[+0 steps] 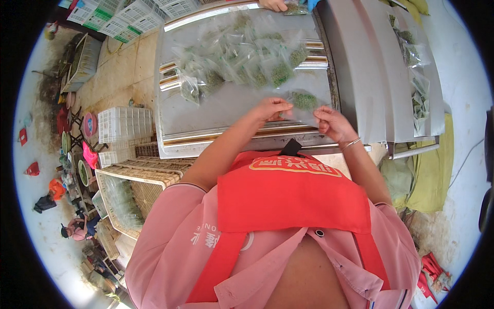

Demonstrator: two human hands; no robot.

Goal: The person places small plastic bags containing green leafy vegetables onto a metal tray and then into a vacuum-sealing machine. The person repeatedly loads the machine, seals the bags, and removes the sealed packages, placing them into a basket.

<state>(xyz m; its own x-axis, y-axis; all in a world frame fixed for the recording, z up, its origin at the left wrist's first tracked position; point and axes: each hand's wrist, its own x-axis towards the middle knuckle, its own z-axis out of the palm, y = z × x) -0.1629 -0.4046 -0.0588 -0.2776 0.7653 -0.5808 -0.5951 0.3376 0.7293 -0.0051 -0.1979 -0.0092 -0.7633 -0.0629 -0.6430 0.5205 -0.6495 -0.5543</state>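
A clear plastic bag (304,101) of small green, peppercorn-like berries lies at the near part of a metal worktable (216,112). My left hand (274,109) pinches the left corner of its near edge. The right corner is between the thumb and fingers of my right hand (332,123), and the clear film is stretched between both hands. Whether the bag's mouth is sealed cannot be made out. Just beyond my hands lies a loose heap of similar filled bags (239,58), overlapping one another.
Across the table, another person's hand (273,4) and blue-gloved hand (313,4) handle a filled bag (296,8). Right of the table, a metal surface (370,77) carries more bags (420,102). White crates (125,123) and a tan crate (154,170) holding bags stand left.
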